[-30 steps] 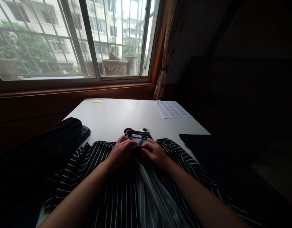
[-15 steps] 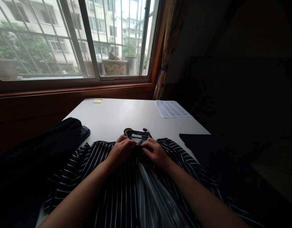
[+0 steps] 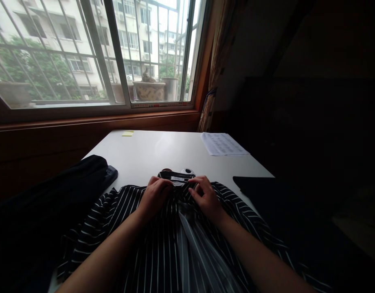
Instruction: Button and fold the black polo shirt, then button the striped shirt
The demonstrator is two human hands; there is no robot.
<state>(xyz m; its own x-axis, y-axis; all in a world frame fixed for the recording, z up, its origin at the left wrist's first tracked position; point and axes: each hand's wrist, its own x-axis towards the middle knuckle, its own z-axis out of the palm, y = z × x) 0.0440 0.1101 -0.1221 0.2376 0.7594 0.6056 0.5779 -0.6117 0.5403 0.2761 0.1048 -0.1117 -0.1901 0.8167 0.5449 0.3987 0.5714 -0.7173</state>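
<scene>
A black shirt with white stripes (image 3: 156, 244) lies spread over the table, its collar (image 3: 166, 175) at the far end with a pale label inside. The front is partly parted, showing the greyish inner side. My left hand (image 3: 155, 194) is closed on the left side of the collar, fingertips at the neck opening. On the opposite side, my right hand (image 3: 205, 198) has its thumb and forefinger apart, and the forefinger reaches the collar's edge. Whether any cloth lies under its curled fingers is hidden.
The white table (image 3: 156, 152) carries printed sheets (image 3: 224, 144) at the back right and a yellow sticky note (image 3: 128, 133) at the back left. Dark clothing (image 3: 83, 179) lies left, dark fabric (image 3: 257, 189) right. A white round object (image 3: 187, 171) sits behind the collar. A barred window stands beyond.
My right hand's thumb and forefinger have parted from the pinch at the collar's middle, and the hand has shifted slightly right. My left hand stays at the collar. The view has tilted slightly.
</scene>
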